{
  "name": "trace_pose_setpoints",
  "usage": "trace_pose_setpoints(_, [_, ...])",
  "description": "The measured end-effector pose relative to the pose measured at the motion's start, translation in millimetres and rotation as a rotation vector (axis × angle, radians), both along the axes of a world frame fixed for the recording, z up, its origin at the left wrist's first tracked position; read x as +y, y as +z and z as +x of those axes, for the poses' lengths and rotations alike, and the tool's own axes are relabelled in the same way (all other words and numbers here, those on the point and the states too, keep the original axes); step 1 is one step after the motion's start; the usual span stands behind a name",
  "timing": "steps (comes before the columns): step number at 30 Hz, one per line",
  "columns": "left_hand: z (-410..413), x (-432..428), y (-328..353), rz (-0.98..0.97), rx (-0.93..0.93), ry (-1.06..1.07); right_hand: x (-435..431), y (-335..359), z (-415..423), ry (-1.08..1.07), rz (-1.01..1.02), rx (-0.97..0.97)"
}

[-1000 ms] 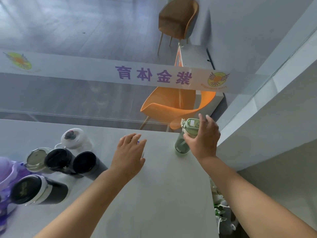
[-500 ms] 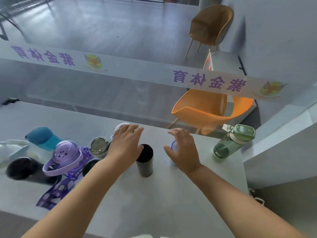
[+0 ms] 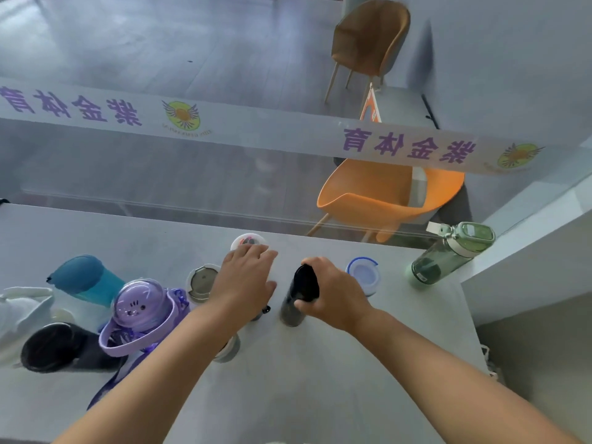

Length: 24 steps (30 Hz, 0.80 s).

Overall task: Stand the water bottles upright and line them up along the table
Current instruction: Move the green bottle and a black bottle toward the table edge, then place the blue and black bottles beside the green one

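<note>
My right hand grips a black bottle that stands upright at mid-table. My left hand reaches over a cluster of bottles, fingers spread above a white-lidded one; what it touches is hidden. A green clear bottle stands at the far right end, and a blue-rimmed clear bottle stands between it and the black one. Left of my arm sit a grey-lidded cup, a purple bunny bottle, a teal bottle and a black bottle.
The grey table ends at a glass wall along its far edge and at a white ledge on the right. A white object lies at the far left. An orange chair stands behind the glass.
My right hand let go of the green bottle at the right end, swung left and took hold of the black bottle. My left hand moved over the bottle cluster. The view turned left.
</note>
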State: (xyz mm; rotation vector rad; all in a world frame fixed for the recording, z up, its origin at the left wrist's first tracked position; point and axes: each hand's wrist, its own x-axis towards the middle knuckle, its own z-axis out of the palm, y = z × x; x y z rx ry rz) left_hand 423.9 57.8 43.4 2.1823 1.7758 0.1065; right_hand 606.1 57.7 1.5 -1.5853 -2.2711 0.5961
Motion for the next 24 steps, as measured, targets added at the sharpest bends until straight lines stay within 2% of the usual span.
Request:
trace_pose_setpoints(4, [13.6, 10.5, -2.6, 0.038, -0.036, -0.063, 11.7, 12.1, 10.2, -0.226, 0.102, 0.209])
trace_pose_setpoints(8, [37.9, 19.5, -2.4, 0.063, -0.054, -0.097, 28.9, 25.9, 32.5, -0.382, 0.239, 0.279])
trace_pose_setpoints(12, [68.8, 30.1, -6.7, 0.024, -0.049, -0.17, 46.3, 28.2, 74.5, -0.49, 0.258, 0.233])
trace_pose_setpoints(17, [110.4, 42.2, -23.7, -0.038, -0.049, -0.245, 60.9, 18.4, 131.6, -0.556, 0.172, 0.167])
trace_pose_setpoints(24, [149.1, 44.3, -49.3, -0.095, -0.095, -0.24, 70.4, 7.0, 168.2, -0.466, 0.053, 0.024])
